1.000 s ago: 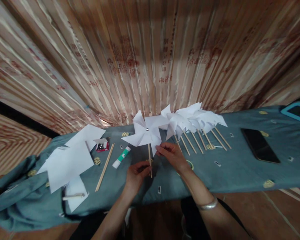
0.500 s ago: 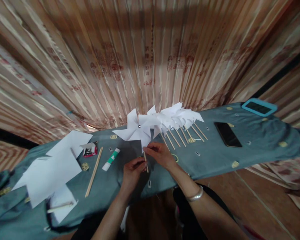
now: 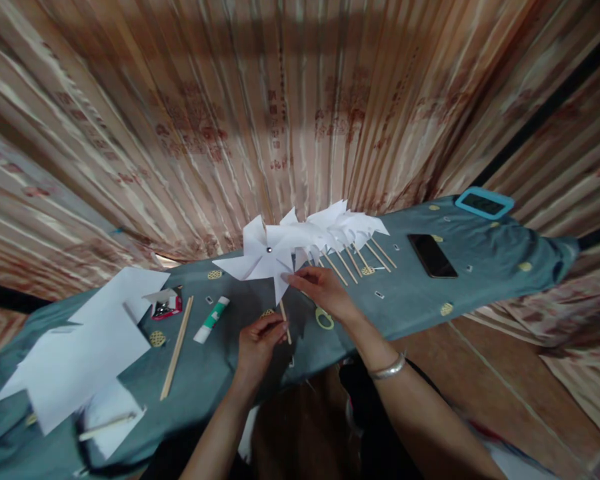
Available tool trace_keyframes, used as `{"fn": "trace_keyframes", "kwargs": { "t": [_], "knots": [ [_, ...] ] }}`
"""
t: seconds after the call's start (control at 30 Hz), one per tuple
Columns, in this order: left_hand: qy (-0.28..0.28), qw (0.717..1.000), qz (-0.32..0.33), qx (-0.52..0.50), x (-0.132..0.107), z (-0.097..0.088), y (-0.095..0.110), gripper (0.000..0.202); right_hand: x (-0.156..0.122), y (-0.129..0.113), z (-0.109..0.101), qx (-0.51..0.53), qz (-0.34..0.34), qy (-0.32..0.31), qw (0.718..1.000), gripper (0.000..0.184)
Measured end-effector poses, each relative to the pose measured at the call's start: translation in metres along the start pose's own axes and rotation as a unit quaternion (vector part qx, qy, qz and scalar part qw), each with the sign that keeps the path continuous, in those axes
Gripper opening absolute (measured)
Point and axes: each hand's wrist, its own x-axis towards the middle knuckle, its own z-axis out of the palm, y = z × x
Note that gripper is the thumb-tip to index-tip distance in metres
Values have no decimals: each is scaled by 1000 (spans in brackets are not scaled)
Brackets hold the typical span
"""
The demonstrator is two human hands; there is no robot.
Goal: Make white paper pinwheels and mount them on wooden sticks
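– Where is the pinwheel (image 3: pixel 264 259)?
– In the middle; the left hand (image 3: pixel 255 343) grips its stick (image 3: pixel 283 311). Right hand (image 3: pixel 325 291) touches a blade (image 3: pixel 279 289); if pinching, I cannot tell.
– Any writing?
– Characters (image 3: pixel 273 113) on the far curtain (image 3: pixel 300 167), too blurred.

Glue stick (image 3: pixel 211 320) left of the pinwheel (image 3: pixel 263 259), phone (image 3: pixel 432 256) right.

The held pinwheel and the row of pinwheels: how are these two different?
The held pinwheel spreads its blades around a shiny centre; in the row of pinwheels, blades overlap. The left hand grips the held pinwheel's stick; the row of pinwheels lies on the cloth. Both have white blades and thin sticks.
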Motion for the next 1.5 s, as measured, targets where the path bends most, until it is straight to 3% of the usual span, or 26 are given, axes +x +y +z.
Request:
{"fn": "trace_keyframes", "kwargs": {
  "t": [0.3,1.03,1.5],
  "knots": [
    [-5,1000,-15,-20,-7,-5,-5,23,6,0,-6,35,-31,34,998,41],
    [-13,997,-45,-53,-20,-19,-11,27,9,10,11,58,-5,8,998,41],
    [-14,997,-51,-50,-23,-16,-14,25,3,7,22,184,82,-19,979,35]
  ]
}}
